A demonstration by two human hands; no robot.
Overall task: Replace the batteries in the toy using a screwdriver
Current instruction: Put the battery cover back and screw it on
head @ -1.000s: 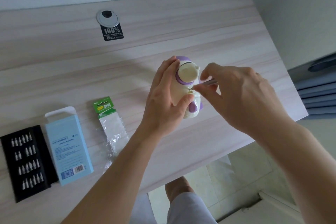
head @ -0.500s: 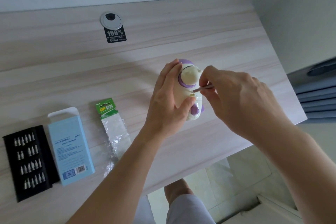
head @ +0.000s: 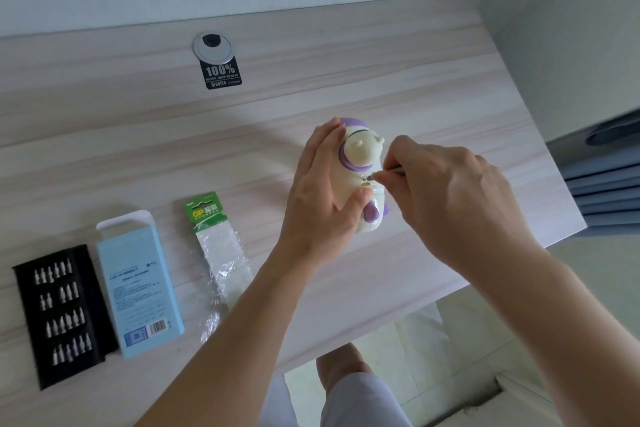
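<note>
A cream and purple toy (head: 360, 163) stands on the wooden table (head: 145, 149), right of centre. My left hand (head: 322, 198) grips it from the left, fingers behind it and thumb across its front. My right hand (head: 446, 191) pinches a thin metal screwdriver (head: 389, 173) whose tip meets a small recess on the toy's side. Most of the screwdriver is hidden inside my right hand. A green GP battery pack (head: 214, 239) with crumpled clear plastic lies to the left of my left forearm.
A black tray of screwdriver bits (head: 59, 315) and a light blue box (head: 138, 284) lie at the table's front left. A round cable grommet (head: 212, 45) with a black sticker sits at the back. The table's right edge runs close to my right hand.
Both hands stay on the toy and screwdriver. The screwdriver tip stays at the same recess and my right fingers shift slightly around the shaft. The view drifts a little.
</note>
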